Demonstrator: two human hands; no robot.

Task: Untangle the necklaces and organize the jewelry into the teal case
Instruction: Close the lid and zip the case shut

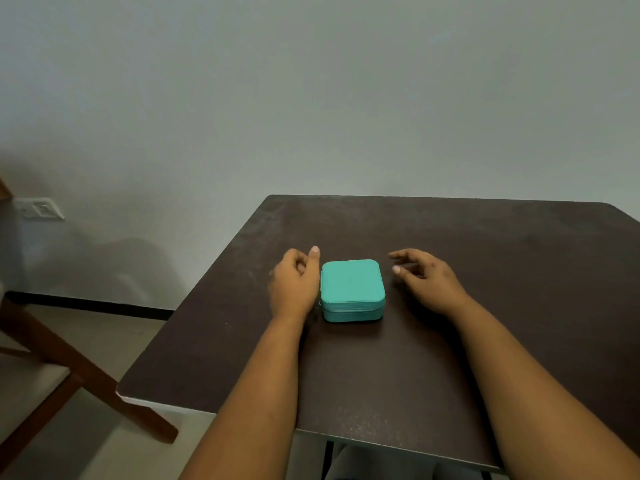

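Note:
A small square teal case (352,289) with rounded corners lies closed on the dark brown table (485,265), its zip line running along the front side. My left hand (294,284) rests against the case's left side, fingers curled and thumb pointing up, with nothing visibly in it. My right hand (426,277) hovers just right of the case, a small gap apart, fingers spread and empty. No necklaces or other jewelry are in sight.
The table's far edge meets a plain pale wall (311,98). A wooden chair (52,358) stands to the left of the table over a light floor. A wall socket (41,208) sits low on the left.

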